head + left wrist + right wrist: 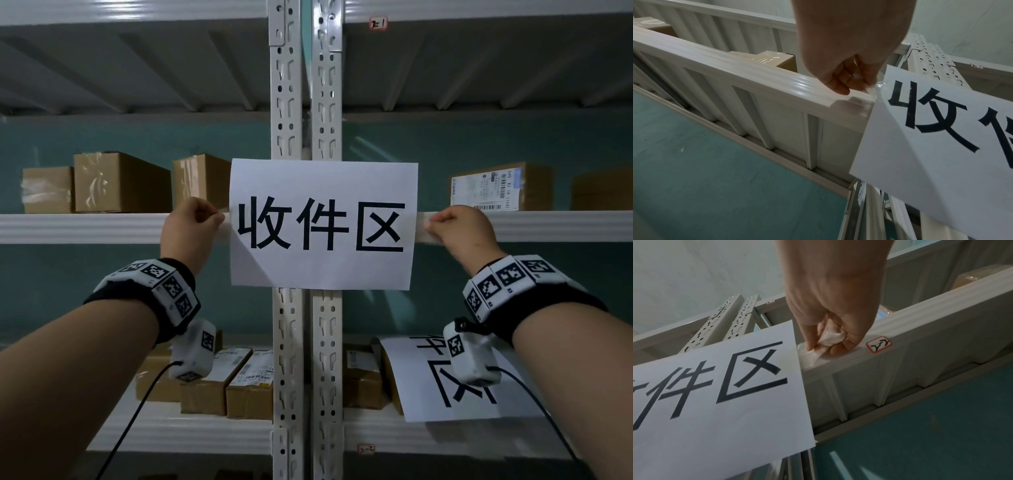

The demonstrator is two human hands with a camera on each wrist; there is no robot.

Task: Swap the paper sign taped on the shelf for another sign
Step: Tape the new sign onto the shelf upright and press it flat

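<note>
At the lower right of the head view, the second sign (428, 383) is partly hidden behind the right wrist camera (471, 358), so only part of its lettering shows. The small label (378, 24) at the top is too small to read. In the left wrist view the taped sign (941, 129) is cut off by the right edge.

A white paper sign with black characters (323, 224) hangs across the two perforated metal uprights (306, 102), level with the pale metal shelf beam (82, 228). The left hand (189, 229) sits at the sign's left edge, the right hand (460, 233) at its right edge (each on clear tape). Brown cardboard boxes (120, 183) stand on the shelf behind. Below right, a second white paper sign (428, 380) leans on lower boxes.
</note>
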